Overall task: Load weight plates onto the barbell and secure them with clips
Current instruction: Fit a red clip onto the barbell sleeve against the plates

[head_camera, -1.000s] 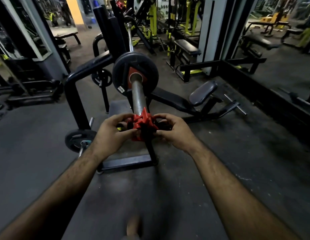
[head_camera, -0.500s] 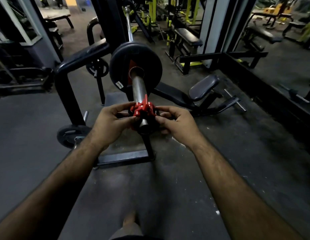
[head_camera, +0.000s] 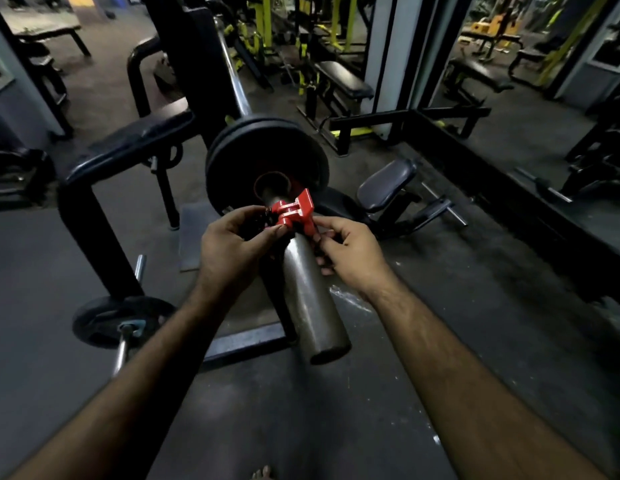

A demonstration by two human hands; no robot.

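Now | both hands (head_camera: 232, 247) grip red clip (head_camera: 294, 211) | on barbell sleeve (head_camera: 312, 306) near plates (head_camera: 239, 150)

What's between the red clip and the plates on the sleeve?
Only a short bare stretch of sleeve separates red clip from plates, per the head view.

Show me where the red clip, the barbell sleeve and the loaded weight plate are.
red clip (head_camera: 294, 211), head view, on its raised red top.
barbell sleeve (head_camera: 310, 299), head view, on the bare steel below the hands.
weight plate (head_camera: 232, 161), head view, on its black face.
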